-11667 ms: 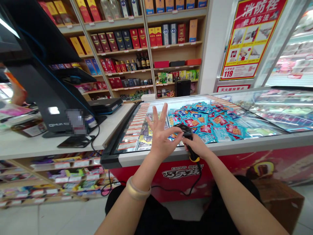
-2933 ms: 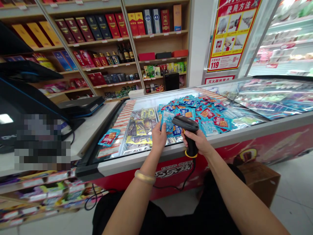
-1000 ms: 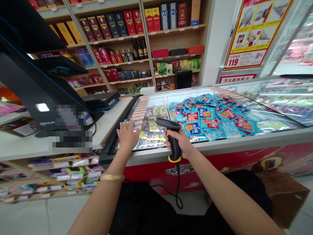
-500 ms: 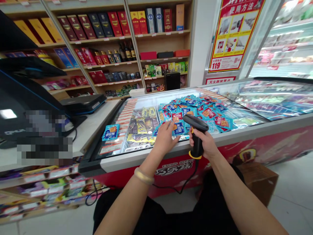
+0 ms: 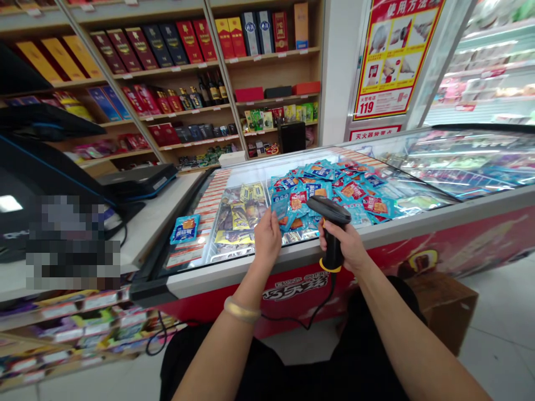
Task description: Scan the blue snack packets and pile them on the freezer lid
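Observation:
My left hand (image 5: 266, 240) is closed on a small blue snack packet (image 5: 280, 204), holding it upright just left of the scanner's head. My right hand (image 5: 343, 245) grips the handle of a black barcode scanner (image 5: 330, 214) with a yellow ring at its base; its head points left at the packet. Both hands hover over the front edge of a glass-topped chest freezer (image 5: 388, 234). A heap of blue and red snack packets (image 5: 343, 186) lies on the glass behind them. One more blue packet (image 5: 184, 229) lies alone on the freezer's left end.
A black till screen (image 5: 45, 184) and a flat black device (image 5: 137, 179) stand on the white counter at left. Shelves of boxed bottles fill the back wall. A cardboard box (image 5: 443, 303) sits on the floor at right. The scanner's cable (image 5: 301, 323) hangs in front of the freezer.
My left hand left a packet at the freezer's left end, reached into the heap, and now holds up another packet beside the scanner. The scanner hand has barely shifted.

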Available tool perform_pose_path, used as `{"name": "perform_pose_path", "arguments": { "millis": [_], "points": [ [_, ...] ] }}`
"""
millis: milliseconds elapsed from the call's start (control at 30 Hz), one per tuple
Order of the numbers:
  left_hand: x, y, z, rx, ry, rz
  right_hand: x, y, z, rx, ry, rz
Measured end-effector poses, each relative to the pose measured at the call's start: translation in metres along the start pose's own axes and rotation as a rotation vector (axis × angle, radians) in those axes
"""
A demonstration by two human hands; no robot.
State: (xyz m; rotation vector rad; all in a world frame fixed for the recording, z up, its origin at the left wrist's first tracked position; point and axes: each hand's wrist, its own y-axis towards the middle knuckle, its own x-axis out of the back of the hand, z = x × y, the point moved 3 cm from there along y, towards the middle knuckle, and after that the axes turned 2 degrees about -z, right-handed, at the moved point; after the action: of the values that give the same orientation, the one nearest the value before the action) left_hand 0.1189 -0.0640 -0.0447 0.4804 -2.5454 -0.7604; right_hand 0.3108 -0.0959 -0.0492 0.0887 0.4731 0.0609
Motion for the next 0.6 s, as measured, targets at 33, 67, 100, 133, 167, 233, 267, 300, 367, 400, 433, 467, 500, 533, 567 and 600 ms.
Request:
{"name": "perform_pose_path", "arguments": {
  "millis": [33,67,100,133,167,233,267,300,367,400,433,467,500,533,567,600],
  "points": [
    [0.002,-0.001,0.002,0.061,-0.084,-0.042,-0.003,0.000,0.000,-0.005,0.002,0.012],
    [0.004,-0.002,0.004,0.122,-0.171,-0.071,-0.007,0.001,-0.001,-0.014,0.001,0.027],
    [0.004,-0.003,0.006,0.179,-0.256,-0.089,-0.011,0.001,-0.002,-0.023,-0.002,0.045],
    [0.004,-0.003,0.008,0.228,-0.330,-0.096,-0.015,0.003,-0.003,-0.033,-0.009,0.065],
    [0.003,-0.002,0.010,0.265,-0.393,-0.096,-0.020,0.004,-0.004,-0.040,-0.019,0.085],
    [0.002,-0.001,0.012,0.318,-0.489,-0.088,-0.027,0.008,-0.006,-0.052,-0.038,0.119],
    [0.001,0.000,0.013,0.347,-0.531,-0.080,-0.030,0.009,-0.007,-0.058,-0.046,0.133],
    [0.001,0.001,0.014,0.378,-0.570,-0.074,-0.032,0.011,-0.008,-0.063,-0.056,0.148],
    [0.002,0.002,0.014,0.434,-0.636,-0.078,-0.034,0.013,-0.009,-0.067,-0.083,0.180],
    [0.003,0.003,0.014,0.454,-0.661,-0.089,-0.034,0.013,-0.009,-0.066,-0.106,0.197],
    [0.004,0.003,0.013,0.466,-0.679,-0.105,-0.033,0.013,-0.009,-0.065,-0.135,0.215],
    [0.005,0.003,0.013,0.470,-0.694,-0.123,-0.033,0.013,-0.009,-0.067,-0.169,0.233],
    [0.006,0.003,0.012,0.469,-0.706,-0.142,-0.033,0.013,-0.009,-0.071,-0.203,0.250],
    [0.006,0.004,0.012,0.463,-0.715,-0.156,-0.033,0.013,-0.009,-0.075,-0.236,0.265],
    [0.006,0.004,0.012,0.453,-0.723,-0.167,-0.033,0.013,-0.010,-0.079,-0.264,0.276],
    [0.006,0.004,0.012,0.443,-0.729,-0.176,-0.032,0.013,-0.010,-0.082,-0.288,0.283]
  ]
}}
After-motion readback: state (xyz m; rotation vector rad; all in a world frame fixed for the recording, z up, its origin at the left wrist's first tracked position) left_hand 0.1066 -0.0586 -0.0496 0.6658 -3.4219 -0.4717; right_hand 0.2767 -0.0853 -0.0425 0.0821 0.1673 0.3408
